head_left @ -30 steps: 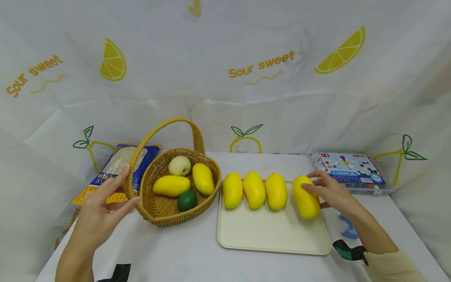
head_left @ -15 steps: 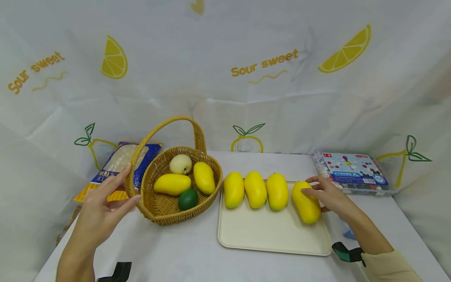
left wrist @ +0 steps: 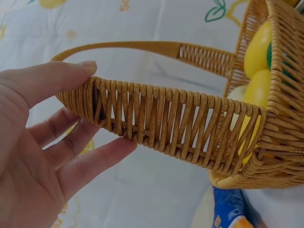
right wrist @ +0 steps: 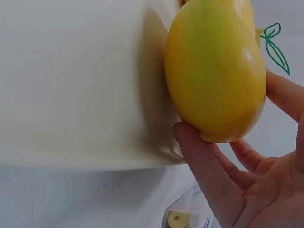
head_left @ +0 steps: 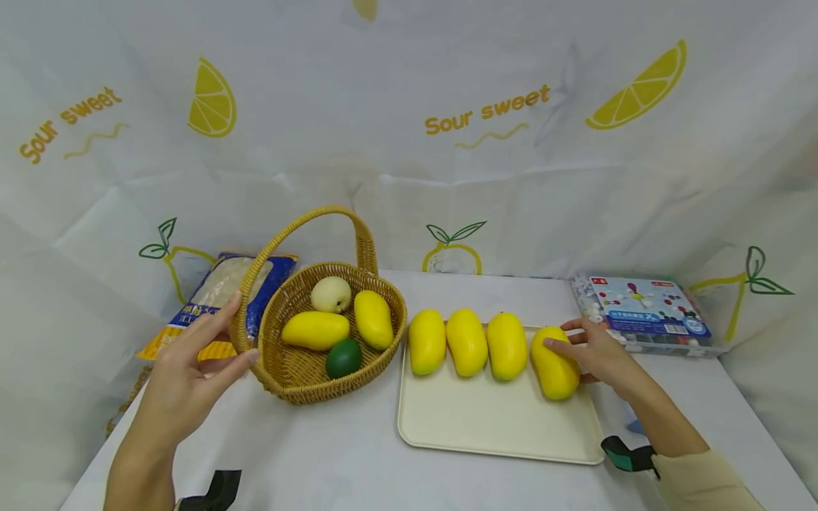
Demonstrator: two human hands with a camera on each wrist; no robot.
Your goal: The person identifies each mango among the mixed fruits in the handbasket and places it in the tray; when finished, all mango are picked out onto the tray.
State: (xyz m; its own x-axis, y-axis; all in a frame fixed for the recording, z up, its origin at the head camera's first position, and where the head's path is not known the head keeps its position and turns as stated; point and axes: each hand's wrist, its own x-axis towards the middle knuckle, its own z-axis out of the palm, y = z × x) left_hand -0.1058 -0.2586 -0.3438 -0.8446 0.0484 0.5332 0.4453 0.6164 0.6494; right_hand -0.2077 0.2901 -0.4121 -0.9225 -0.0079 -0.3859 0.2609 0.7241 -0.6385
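Observation:
My left hand grips one side of the wicker basket's arched handle, thumb on one edge and fingers on the other. Inside the basket lie two mangoes, a pale round pear-like fruit and a dark green fruit. To the right, a yellow mango is held by my right hand at the right end of a cream tray. In the right wrist view the thumb lies along its lower end, with fingers behind. A row of three more mangoes lies left of it on the tray.
A blue and yellow bag lies behind the basket at left. A clear plastic box with a printed label sits at the back right. A small blue object is partly hidden by the right forearm. A printed white cloth hangs behind the table.
My right hand has lowered the mango onto the tray's right side and shifted it slightly left, closer to the row. My left hand keeps its hold on the handle. The head view has shifted slightly.

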